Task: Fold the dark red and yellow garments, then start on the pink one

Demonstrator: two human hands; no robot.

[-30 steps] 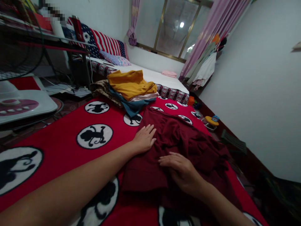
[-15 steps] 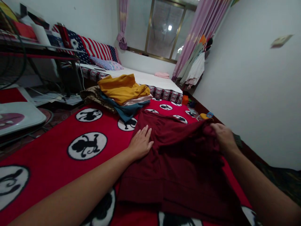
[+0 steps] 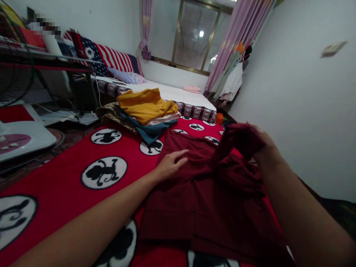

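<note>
A maroon sweatshirt [image 3: 172,207] lies spread over the red blanket [image 3: 63,174], its wide hem band towards me. My left hand [image 3: 171,165] rests on the upper left part of the cloth, fingers stretched out and apart. At the right, my right hand [image 3: 260,137] grips a raised part of the sweatshirt, which looks like a sleeve; the cloth covers most of its fingers. Below that hand the fabric is bunched in folds.
Beyond the sweatshirt sits a pile of clothes with a mustard garment [image 3: 147,105] on top and a teal one [image 3: 151,131] beneath. A bed [image 3: 167,89] stands at the back, a cluttered desk [image 3: 41,61] on the left. The white wall [image 3: 300,111] runs along the right.
My right hand has lifted its part of the sweatshirt up and inward, to the left. My left hand has shifted slightly, its fingers now pointing more to the right.
</note>
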